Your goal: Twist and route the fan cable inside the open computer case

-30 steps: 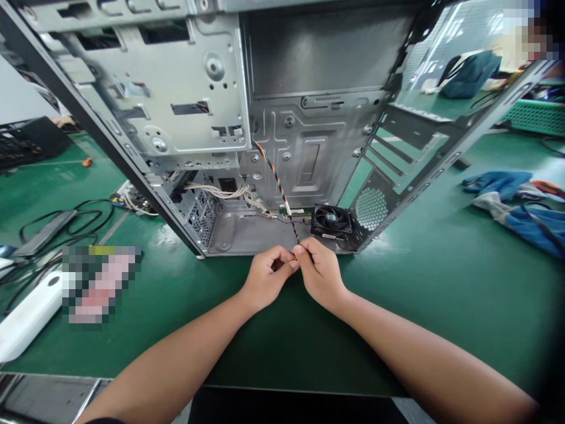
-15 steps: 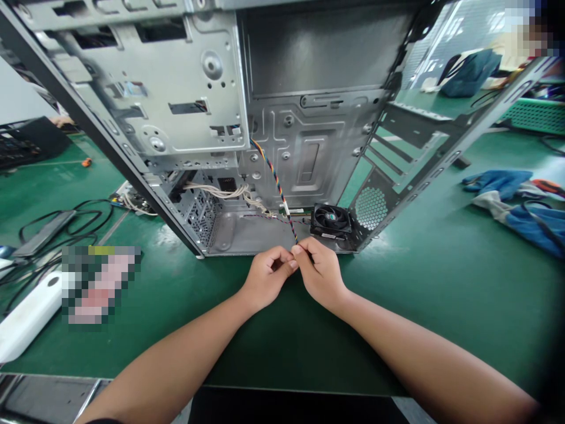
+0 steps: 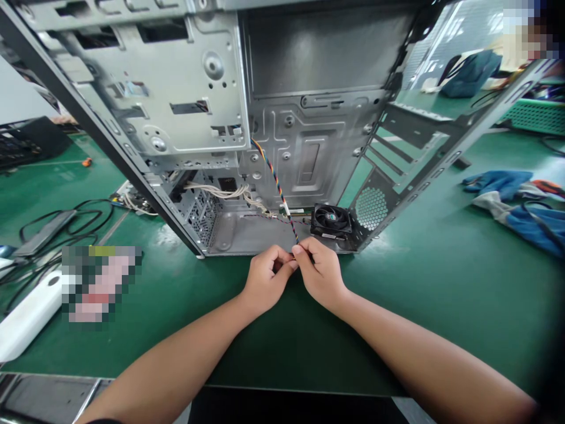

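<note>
A twisted multicoloured cable (image 3: 276, 179) runs down from under the metal drive cage (image 3: 176, 82) of an open computer case (image 3: 251, 255). Its lower end disappears between my fingers, just in front of the case's bottom edge. My right hand (image 3: 322, 268) pinches the cable between thumb and forefinger. Pressed close against it, my left hand (image 3: 269, 277) is pinched on the cable's end, which the fingertips hide. A black cooling fan (image 3: 331, 219) rests on the case floor, behind and right of my hands. Pale bundled wires (image 3: 220, 191) lie inside at the left.
Black cords with an adapter (image 3: 46, 232) and a white elongated object (image 3: 33, 318) lie on the green table (image 3: 419, 306) at left. Blue gloves (image 3: 521, 200) are on the right, with a green basket (image 3: 536, 121) behind. Another computer case (image 3: 30, 141) stands at far left.
Both hands hold nearly the same pose on the cable. The left fingertips have shifted very slightly; nothing else has visibly moved.
</note>
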Tool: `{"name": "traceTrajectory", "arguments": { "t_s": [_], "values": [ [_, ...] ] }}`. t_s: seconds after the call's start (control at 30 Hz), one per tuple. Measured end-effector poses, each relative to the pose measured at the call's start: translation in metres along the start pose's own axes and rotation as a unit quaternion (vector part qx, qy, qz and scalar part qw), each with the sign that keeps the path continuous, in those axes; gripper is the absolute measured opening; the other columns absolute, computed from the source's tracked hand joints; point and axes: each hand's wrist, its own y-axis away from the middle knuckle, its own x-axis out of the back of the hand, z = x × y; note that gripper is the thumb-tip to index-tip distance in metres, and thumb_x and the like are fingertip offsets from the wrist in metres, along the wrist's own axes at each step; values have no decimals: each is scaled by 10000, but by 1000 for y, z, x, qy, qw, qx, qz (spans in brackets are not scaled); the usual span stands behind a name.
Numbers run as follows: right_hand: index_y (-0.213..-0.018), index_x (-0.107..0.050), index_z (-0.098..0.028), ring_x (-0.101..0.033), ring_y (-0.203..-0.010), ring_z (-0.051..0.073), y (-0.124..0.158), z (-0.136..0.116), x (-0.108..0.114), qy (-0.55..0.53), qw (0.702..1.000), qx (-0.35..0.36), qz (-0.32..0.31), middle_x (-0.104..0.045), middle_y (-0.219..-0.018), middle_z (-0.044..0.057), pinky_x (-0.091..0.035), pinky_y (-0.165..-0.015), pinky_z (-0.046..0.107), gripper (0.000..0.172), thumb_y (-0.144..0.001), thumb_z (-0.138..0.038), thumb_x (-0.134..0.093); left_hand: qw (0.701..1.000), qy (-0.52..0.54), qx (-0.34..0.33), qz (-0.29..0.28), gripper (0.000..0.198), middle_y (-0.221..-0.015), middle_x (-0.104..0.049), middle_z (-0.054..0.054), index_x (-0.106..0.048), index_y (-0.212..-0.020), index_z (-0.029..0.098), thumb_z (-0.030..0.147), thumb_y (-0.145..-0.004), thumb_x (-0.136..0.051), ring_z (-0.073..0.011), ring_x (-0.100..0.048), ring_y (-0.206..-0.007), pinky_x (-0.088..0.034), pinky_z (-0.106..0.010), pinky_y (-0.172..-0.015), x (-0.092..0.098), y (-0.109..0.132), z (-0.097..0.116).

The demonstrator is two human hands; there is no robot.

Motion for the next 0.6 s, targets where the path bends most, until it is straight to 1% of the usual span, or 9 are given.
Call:
{"name": "traceTrajectory", "arguments": {
  "t_s": [0.2, 0.37, 0.43, 0.6],
  "values": [
    [-686, -455, -211, -448, -555, 115, 1, 1, 0, 12, 1000, 11, -7, -492, -604, -27, -333, -531, 252, 235, -919, -241, -454, 999, 28, 28, -17, 205, -604, -496, 40, -516, -717, 177, 315, -855, -578, -98, -434, -561, -350, -228, -549, 1, -1, 1],
    [-686, -465, -212, -450, -556, 117, 0, 1, 0, 12, 1000, 8, -9, -501, -605, -24, -338, -531, 254, 232, -915, -248, -459, 997, 55, 37, -30, 226, -600, -476, 44, -497, -705, 177, 328, -850, -583, -93, -416, -556, -341, -223, -545, 1, -3, 2],
    [-677, -471, -211, -450, -550, 116, 0, 0, 1, 9, 1000, 6, -7, -507, -599, -24, -339, -529, 254, 236, -909, -254, -473, 998, 46, 27, -24, 219, -600, -483, 44, -501, -708, 176, 322, -851, -581, -90, -422, -550, -337, -220, -538, 1, -3, 1],
    [-677, -490, -209, -456, -540, 114, 0, 0, 1, 3, 1000, 4, -5, -514, -589, -27, -349, -528, 251, 231, -902, -262, -491, 1000, 0, -23, -6, 168, -622, -540, 35, -517, -715, 176, 266, -835, -592, -86, -457, -547, -355, -215, -541, 0, -1, 1]
  ]
}}
